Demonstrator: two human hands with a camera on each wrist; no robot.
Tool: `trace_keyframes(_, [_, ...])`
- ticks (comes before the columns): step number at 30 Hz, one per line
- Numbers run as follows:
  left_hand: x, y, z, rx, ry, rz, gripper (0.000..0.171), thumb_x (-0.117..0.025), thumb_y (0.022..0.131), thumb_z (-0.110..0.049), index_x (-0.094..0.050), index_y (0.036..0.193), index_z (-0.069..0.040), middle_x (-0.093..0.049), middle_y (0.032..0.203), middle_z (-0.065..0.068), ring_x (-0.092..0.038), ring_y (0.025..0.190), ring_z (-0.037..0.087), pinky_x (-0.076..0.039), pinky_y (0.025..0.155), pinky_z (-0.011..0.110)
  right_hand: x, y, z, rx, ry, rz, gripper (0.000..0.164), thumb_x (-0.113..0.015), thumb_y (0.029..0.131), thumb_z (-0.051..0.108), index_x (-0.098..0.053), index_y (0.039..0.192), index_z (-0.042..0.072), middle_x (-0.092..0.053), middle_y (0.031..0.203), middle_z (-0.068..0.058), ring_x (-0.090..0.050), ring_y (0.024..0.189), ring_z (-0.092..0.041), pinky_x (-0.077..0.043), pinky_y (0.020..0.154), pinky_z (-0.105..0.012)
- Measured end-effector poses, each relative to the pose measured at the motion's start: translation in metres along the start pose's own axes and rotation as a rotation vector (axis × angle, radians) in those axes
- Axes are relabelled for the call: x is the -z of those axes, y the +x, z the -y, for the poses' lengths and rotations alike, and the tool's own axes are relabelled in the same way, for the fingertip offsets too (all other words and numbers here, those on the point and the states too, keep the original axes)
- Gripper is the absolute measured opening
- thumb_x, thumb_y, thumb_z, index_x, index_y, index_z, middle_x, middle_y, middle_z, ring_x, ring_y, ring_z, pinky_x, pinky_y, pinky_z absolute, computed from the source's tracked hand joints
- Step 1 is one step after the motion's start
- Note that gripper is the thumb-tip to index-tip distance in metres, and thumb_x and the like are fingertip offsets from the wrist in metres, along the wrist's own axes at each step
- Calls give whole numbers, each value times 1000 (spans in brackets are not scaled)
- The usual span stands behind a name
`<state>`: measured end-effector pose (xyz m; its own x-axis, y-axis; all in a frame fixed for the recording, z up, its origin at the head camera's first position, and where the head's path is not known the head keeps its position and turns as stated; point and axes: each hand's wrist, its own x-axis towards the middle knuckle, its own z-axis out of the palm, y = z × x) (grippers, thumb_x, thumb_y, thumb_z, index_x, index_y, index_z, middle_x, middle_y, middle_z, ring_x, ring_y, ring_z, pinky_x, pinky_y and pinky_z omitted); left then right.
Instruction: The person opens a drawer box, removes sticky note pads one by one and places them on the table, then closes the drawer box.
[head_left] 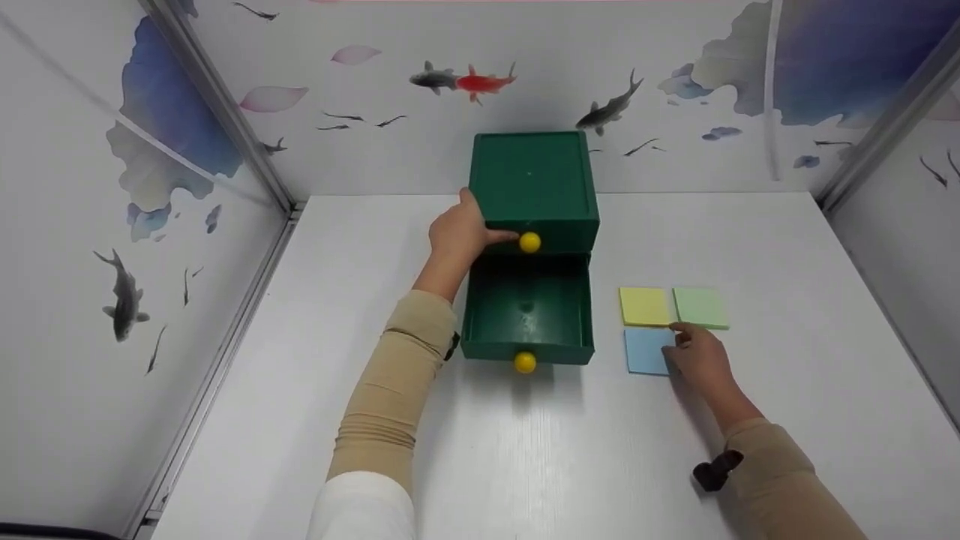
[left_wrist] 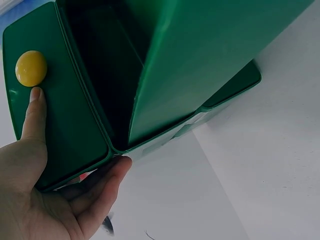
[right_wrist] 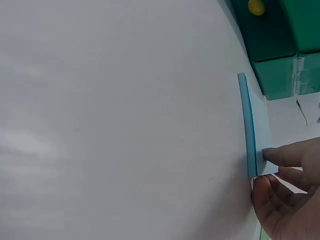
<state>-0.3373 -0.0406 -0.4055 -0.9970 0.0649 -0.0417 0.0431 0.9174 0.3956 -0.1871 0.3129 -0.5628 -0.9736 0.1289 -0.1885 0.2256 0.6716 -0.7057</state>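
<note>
no readable text, no legible labels, brands, numbers or signs

Spotting green plastic drawer unit (head_left: 534, 176) on white counter (head_left: 517, 469), then, rightward, square yellow pad (head_left: 643, 307) — left of square green pad (head_left: 700, 306) and behind square blue pad (head_left: 643, 351)!

White bench (head_left: 262, 450), white wall (head_left: 420, 161) behind the bench with painted fish (head_left: 484, 82) and pink petals (head_left: 274, 98), walls (head_left: 45, 187) beside it, grey metal posts (head_left: 215, 97) at its far corners

green drawer unit (head_left: 531, 176) | yellow knobs (head_left: 529, 242) | blue notes (head_left: 645, 351) | yellow notes (head_left: 643, 306) | pale-green notes (head_left: 700, 307) | white fish-print wall (head_left: 540, 41)
</note>
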Motion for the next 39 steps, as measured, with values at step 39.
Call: trace_keyframes(39, [-1,0,-1,20,1,7,117,-77,69,-66,-21,150,-2,-65,112,11,-61,88,20,-51,79,35,-28,-47,107,529,180,126,27,-71,86,2,-65,113,6,-47,118,-6,-51,108,-29,-47,87,-51])
